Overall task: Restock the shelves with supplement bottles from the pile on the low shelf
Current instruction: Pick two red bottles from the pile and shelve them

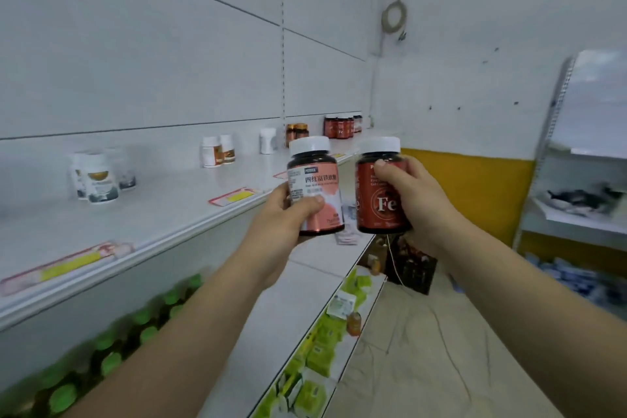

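My left hand [285,217] grips a dark bottle with a pink label [315,180] and a white cap, held upright. Beside it, my right hand [412,193] grips a dark bottle with a red "Fe" label [376,204], also white-capped and upright. Both bottles hover just off the front edge of the upper white shelf [152,217]. Farther along that shelf stand matching red-labelled bottles [339,127], amber bottles [297,132] and white bottles [217,151]. On the low shelf at bottom left lies a pile of green-capped bottles [112,349].
White jars [98,176] stand on the upper shelf at left, with price tags [234,196] along its edge. Green packets [319,349] fill the lower shelf's front. Another shelf unit [576,207] stands at right beyond a yellow wall band. Bare floor lies between.
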{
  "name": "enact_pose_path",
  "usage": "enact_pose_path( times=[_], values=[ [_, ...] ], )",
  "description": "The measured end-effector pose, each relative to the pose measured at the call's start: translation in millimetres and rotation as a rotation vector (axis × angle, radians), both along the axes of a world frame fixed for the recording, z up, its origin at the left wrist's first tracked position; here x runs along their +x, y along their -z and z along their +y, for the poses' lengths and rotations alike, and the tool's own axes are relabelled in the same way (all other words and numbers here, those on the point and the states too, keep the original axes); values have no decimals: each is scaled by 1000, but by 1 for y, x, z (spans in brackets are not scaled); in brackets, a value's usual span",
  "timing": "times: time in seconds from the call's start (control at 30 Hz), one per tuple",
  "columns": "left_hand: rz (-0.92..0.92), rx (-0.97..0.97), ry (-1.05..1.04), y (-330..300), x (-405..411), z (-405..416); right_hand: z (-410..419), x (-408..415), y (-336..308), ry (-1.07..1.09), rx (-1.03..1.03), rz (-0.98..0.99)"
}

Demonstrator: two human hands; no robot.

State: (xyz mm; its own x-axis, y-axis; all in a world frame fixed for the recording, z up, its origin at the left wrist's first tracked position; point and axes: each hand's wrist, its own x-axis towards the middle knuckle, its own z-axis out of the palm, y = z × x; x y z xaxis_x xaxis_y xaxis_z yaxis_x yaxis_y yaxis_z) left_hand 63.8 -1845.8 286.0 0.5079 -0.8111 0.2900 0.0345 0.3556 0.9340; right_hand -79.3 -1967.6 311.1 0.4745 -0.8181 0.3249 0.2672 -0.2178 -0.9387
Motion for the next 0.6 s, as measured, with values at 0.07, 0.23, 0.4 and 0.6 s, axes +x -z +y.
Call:
enact_pose_path(
  times=[0.07,0.23,0.4,0.6],
  values=[
    [11,13,28,-6,9,-57,-51,4,-8,18,-25,19],
    [-14,71,66,-18,21,-188,-178,7,-24,44,-13,35],
    [-82,59,69,-16,30,-319,-312,14,-22,38,-34,65],
    [-73,64,-35,-22,36,-477,-476,26,-21,-29,-90,120]
  ],
)
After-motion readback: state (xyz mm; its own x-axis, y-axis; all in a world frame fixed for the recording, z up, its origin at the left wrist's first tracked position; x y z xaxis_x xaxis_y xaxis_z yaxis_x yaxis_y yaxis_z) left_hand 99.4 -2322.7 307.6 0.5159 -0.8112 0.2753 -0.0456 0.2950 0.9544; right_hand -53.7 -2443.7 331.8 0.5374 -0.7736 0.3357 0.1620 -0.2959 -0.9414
